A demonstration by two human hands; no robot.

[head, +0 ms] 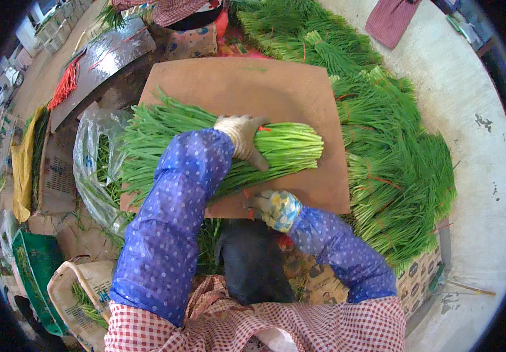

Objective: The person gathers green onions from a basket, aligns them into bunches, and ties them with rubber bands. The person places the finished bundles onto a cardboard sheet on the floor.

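A thick bundle of green leafy stalks, like garlic chives (pixel 290 143), lies across a brown board (pixel 244 83), its pale cut ends to the right and its leaves to the left. My gloved left hand (pixel 246 141) rests over the bundle, fingers spread across the stalks, with a bit of red tie beside it. At the board's near edge is my gloved right hand (pixel 275 209), curled, close to a thin red tie (pixel 251 213); whether its fingers pinch the tie cannot be made out.
Tied bundles of the same greens (pixel 389 176) are heaped along the right. Red ties (pixel 64 86) hang off a metal table (pixel 107 53) at upper left. A clear plastic bag (pixel 99 176), a green crate (pixel 37 281) and a basket (pixel 77 286) stand left. Another person sits beyond the board.
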